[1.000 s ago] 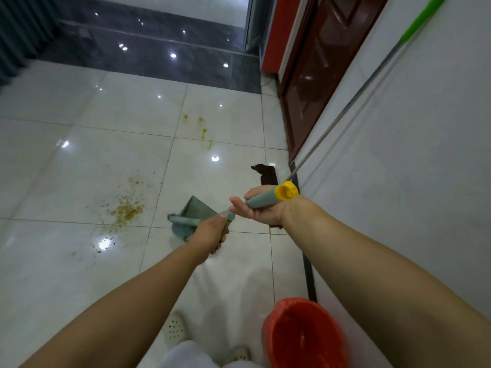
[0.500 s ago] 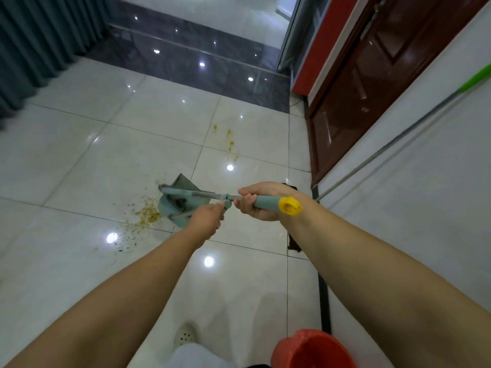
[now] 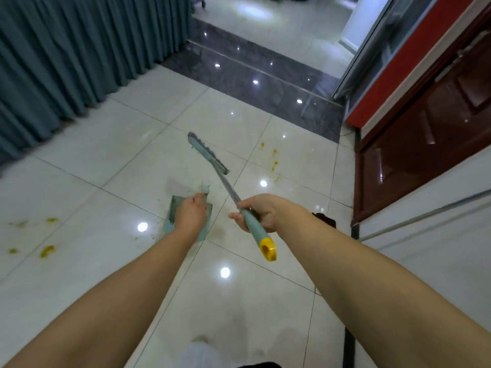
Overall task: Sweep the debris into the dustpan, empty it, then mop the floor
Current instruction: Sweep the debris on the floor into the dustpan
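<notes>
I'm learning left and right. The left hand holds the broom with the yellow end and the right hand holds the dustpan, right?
Not quite, the hands are swapped. In the head view the right hand holds the broom with the yellow end, and the left hand holds the dustpan.

2 bare forearms, no sleeves; pale garment [image 3: 198, 353] at the bottom edge

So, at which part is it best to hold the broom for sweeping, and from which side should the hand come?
Grip the teal sleeve just below the yellow cap, where the right hand holds the broom now. Come from the right side, fingers wrapping around the shaft. The sleeve is thicker than the thin metal pole, and the handle slants toward the person, so this end is nearest and probably gives the most leverage.
</notes>
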Demonstrator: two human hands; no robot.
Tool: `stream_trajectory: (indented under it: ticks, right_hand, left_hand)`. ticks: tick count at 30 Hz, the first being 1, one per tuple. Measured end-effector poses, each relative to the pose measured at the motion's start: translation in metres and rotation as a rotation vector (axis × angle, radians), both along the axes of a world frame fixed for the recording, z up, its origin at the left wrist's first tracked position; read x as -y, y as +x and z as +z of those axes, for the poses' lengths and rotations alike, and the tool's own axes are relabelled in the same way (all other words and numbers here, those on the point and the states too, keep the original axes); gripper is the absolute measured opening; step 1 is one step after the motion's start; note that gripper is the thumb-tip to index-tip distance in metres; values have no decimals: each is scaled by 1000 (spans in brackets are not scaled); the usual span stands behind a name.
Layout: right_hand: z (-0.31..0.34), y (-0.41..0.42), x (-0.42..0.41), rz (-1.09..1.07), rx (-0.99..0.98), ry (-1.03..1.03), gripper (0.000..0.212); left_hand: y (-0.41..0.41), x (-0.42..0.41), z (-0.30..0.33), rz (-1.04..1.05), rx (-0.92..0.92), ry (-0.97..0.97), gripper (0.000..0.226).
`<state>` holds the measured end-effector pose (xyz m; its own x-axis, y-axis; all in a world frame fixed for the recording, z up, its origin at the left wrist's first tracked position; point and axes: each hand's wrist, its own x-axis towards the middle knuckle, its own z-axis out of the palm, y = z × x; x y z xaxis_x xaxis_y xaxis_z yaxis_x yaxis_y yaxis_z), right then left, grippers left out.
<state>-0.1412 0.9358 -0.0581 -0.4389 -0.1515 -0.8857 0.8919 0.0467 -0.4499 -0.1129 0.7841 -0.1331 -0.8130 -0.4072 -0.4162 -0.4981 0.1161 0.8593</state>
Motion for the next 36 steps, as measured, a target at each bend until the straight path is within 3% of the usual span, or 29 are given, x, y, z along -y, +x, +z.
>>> stream_trajectory:
  ticks: [2,5,13,24,36]
  right_hand:
    - [-12,-9,10,117,22,174,15]
    - [-25,-18,30,210,37,247,17]
    - [-48,-59,47,322,166,75,20]
    - [-94,-111,91,648,299,-55,6]
    - [-140,-27,169,1085,566,-1,12]
  left_hand:
    - [2,15,2,75,-15,18,52]
    - [5,35,3,177,-28,22,52]
    - [18,80,5,528,-38,190,48]
    - [55,98,-6,1141,-70,111,45]
    - [149,78,-23,1579,-91,16,44]
